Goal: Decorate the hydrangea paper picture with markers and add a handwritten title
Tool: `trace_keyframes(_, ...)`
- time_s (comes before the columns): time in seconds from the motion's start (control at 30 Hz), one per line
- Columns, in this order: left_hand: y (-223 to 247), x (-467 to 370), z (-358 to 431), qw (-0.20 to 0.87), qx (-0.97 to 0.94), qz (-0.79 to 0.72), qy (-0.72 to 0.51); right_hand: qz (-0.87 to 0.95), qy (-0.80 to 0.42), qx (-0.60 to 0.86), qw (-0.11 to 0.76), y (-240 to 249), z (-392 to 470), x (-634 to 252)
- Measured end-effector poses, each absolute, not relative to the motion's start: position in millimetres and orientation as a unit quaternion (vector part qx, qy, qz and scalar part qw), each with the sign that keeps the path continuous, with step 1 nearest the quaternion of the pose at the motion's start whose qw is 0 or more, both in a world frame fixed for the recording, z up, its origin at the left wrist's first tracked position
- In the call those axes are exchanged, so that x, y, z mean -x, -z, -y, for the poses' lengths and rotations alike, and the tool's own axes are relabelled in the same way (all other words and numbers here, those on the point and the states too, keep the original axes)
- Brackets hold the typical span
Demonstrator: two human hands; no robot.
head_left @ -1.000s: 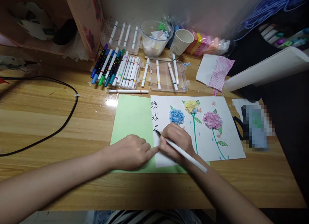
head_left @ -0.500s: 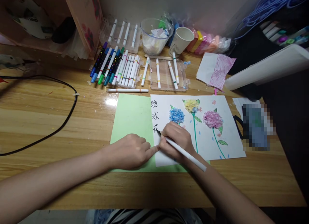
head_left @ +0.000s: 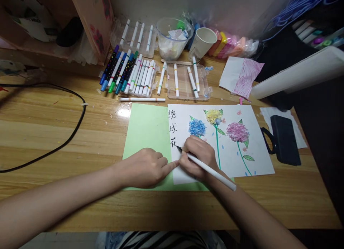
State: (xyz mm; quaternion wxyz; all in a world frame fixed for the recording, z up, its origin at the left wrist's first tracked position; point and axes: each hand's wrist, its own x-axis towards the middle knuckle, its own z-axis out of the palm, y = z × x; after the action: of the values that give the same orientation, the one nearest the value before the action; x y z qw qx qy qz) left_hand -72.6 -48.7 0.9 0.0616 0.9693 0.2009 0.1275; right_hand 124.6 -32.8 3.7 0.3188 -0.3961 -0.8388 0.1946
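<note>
My right hand (head_left: 200, 157) is closed around a white marker (head_left: 212, 170), its black tip touching the white drawing paper (head_left: 233, 164) beside the lowest of three handwritten black characters (head_left: 173, 142). Blue, yellow and pink flowers (head_left: 237, 131) with green stems are drawn on that sheet; my hand covers part of the blue one's stem. Resting on the green paper (head_left: 149, 127), my left hand (head_left: 150, 168) holds nothing. Its index finger stretches out to the white sheet's left edge, right by my right hand, while the other fingers curl under.
Behind the papers lie several markers (head_left: 142, 77) and a clear plastic case (head_left: 185, 80). A clear tub (head_left: 172, 44) and paper cup (head_left: 202, 43) stand further back. At right is a black phone-like object (head_left: 285, 139); at left, a black cable (head_left: 77, 129) loops across the table.
The marker tip has moved slightly right, and the last stroke of the lowest character reaches further. My right hand has shifted a little right with the marker; my left hand is nearly still.
</note>
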Motion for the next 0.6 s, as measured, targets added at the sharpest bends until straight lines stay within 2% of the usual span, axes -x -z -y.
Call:
trace_keyframes(0.23,-0.9,72.5,49.4,0.062,-0.968,-0.199,-0.139,0.833,-0.191,0.402,0.331,-1.5,32.2,-126.4)
trace_keyframes(0.47,1.8,74.2,49.4,0.069,-0.969,-0.194,-0.139,0.78,-0.179,0.398,0.448,-11.0,32.4,-129.8)
trace_keyframes(0.6,2.8,75.9,49.6,0.083,-0.967,-0.197,-0.139,0.782,-0.112,0.405,0.461,-21.7,27.0,-176.2)
